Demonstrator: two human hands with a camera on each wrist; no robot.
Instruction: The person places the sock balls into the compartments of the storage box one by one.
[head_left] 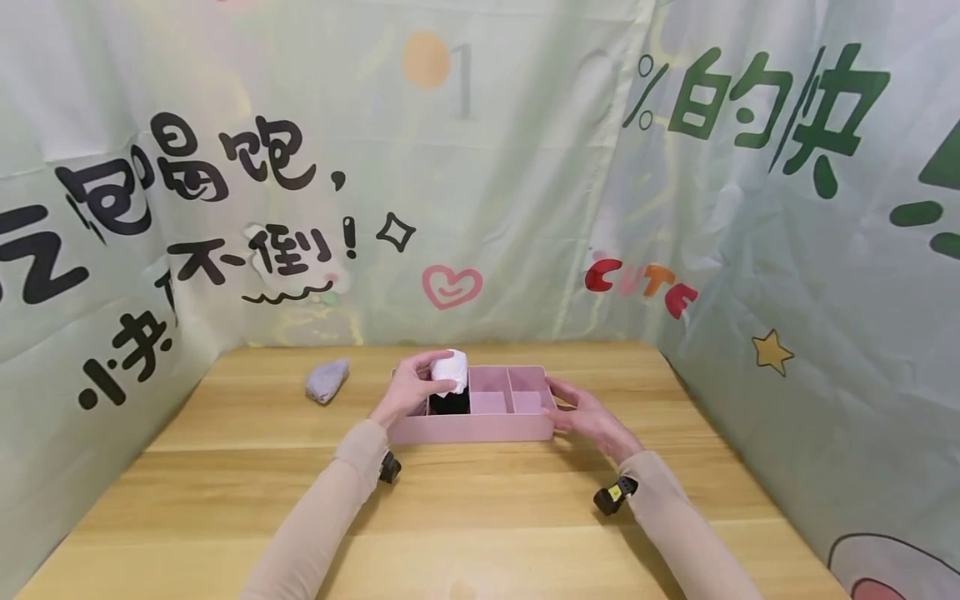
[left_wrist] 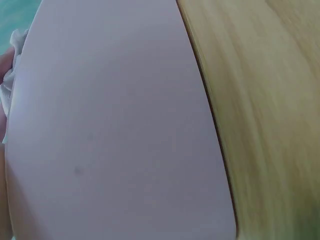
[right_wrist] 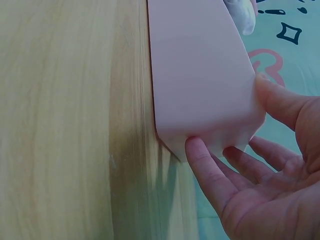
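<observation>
My left hand (head_left: 408,387) pinches a white cloth bundle (head_left: 450,371) between thumb and fingers, over a pink divided box (head_left: 472,427). Below the bundle, black material (head_left: 450,404) shows in one compartment; the hand hides much of the box's left end. In the left wrist view, the box's long front wall (left_wrist: 120,120) fills most of the picture, with a bit of white cloth (left_wrist: 12,75) at its edge. My right hand (right_wrist: 265,185) touches the box's right end with spread fingers, thumb by the top rim. Two compartments at the right (head_left: 510,387) show bare pink insides.
A grey cloth bundle (head_left: 327,382) lies on the wooden table (head_left: 480,508), left of the box. Printed fabric curtains (head_left: 517,183) stand behind the table and along both sides.
</observation>
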